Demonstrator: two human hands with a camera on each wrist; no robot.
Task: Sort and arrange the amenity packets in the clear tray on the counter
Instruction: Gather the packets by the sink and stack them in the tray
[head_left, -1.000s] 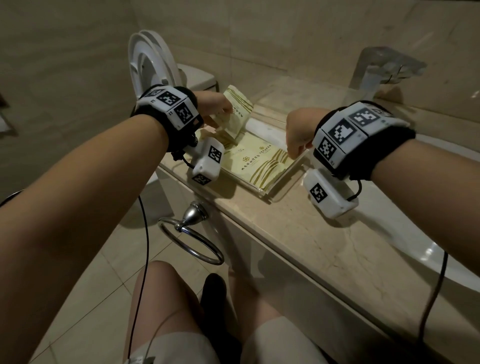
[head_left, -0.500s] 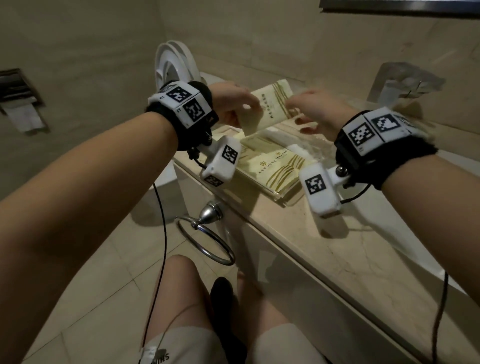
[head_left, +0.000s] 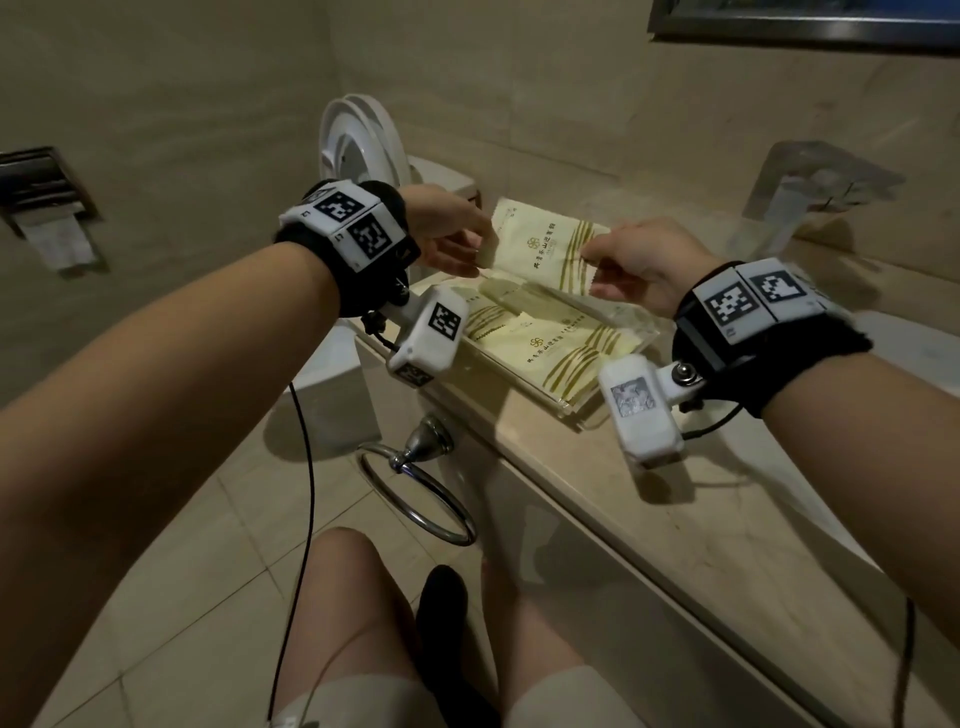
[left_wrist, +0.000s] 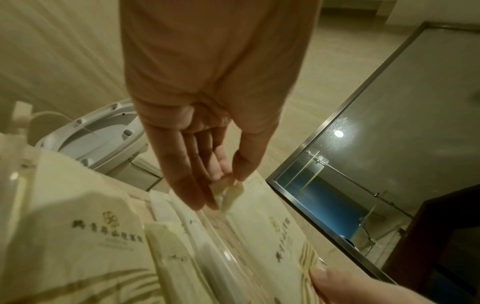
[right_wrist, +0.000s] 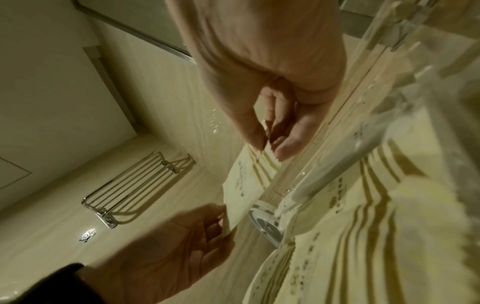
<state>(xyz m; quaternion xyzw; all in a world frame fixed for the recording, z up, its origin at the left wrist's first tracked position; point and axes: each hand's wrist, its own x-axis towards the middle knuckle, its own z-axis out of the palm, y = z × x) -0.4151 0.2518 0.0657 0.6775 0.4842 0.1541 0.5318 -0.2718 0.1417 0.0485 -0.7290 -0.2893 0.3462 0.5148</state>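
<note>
Above the clear tray (head_left: 574, 410) on the tabletop (head_left: 649, 519), the left hand (head_left: 447, 228) and the right hand (head_left: 641, 260) each pinch one end of a cream amenity packet (head_left: 545, 249). It is held flat and lifted, probably to lay it straight beside the other packets (head_left: 566, 353) lying in the tray.

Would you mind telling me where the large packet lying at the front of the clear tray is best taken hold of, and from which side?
Probably by its near short edge, from the counter's front. The front packet lies flat in the clear tray, so a thumb-and-fingers pinch on that thin edge suits it, as both hands pinch the lifted packet at its ends.
</note>
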